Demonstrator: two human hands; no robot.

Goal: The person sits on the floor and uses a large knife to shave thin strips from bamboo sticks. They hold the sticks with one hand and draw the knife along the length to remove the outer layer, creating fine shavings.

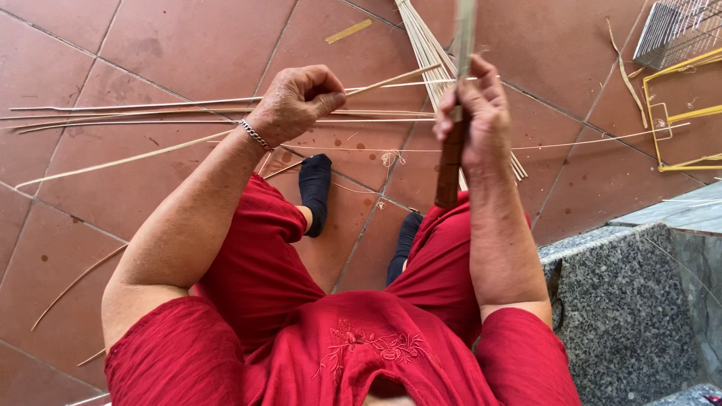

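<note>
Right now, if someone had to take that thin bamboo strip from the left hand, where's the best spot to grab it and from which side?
Probably the bare stretch of the thin strip just past the left hand, before the right hand and its knife. Come from above, pinching across its width: it runs nearly flat, off the tiled floor, with open space over it and the blade farther along.

Looks like a home courtyard or porch turned into a craft spot. There's a terracotta tile floor [188, 45] littered with bamboo strips [135, 113], a granite step [624, 301] near right, and a yellow wire rack [681, 113] far right.
</note>
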